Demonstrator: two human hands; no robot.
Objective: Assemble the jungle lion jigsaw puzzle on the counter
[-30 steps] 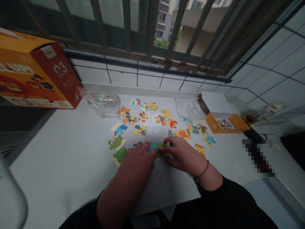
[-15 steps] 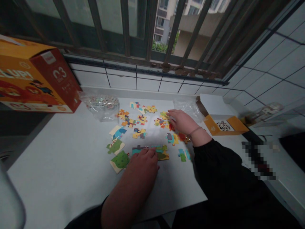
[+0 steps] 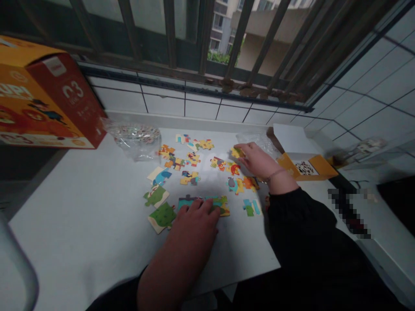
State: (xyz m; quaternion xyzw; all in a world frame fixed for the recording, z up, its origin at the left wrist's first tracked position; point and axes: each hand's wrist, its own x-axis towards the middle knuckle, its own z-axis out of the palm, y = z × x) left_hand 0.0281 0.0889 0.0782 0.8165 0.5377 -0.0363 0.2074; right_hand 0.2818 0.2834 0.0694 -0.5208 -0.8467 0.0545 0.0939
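My right hand (image 3: 258, 160) pinches a yellow puzzle piece (image 3: 237, 152) at its fingertips, at the right rear of the loose pieces. My left hand (image 3: 198, 219) lies open, its fingers resting on a joined strip of puzzle pieces (image 3: 223, 206) and hiding the strip's middle. Just left of it are green puzzle pieces (image 3: 163, 215) and a blue and cream one (image 3: 159, 176). Under and beside my right hand lie a red and yellow piece (image 3: 233, 169), a grey and yellow piece (image 3: 235, 185) and a green and blue piece (image 3: 252, 207).
A big orange box (image 3: 69, 101) stands at the left. Beside it lies a clear bag of pieces (image 3: 138, 138). An open yellow box (image 3: 319, 167) and another clear bag (image 3: 259, 142) are at the right rear. A barred window rises behind the white table (image 3: 97, 207).
My right hand has shifted right with the yellow puzzle piece, away from the neighbouring pieces. My left hand stays on the strip, its fingers slightly more spread. The view has tilted slightly.
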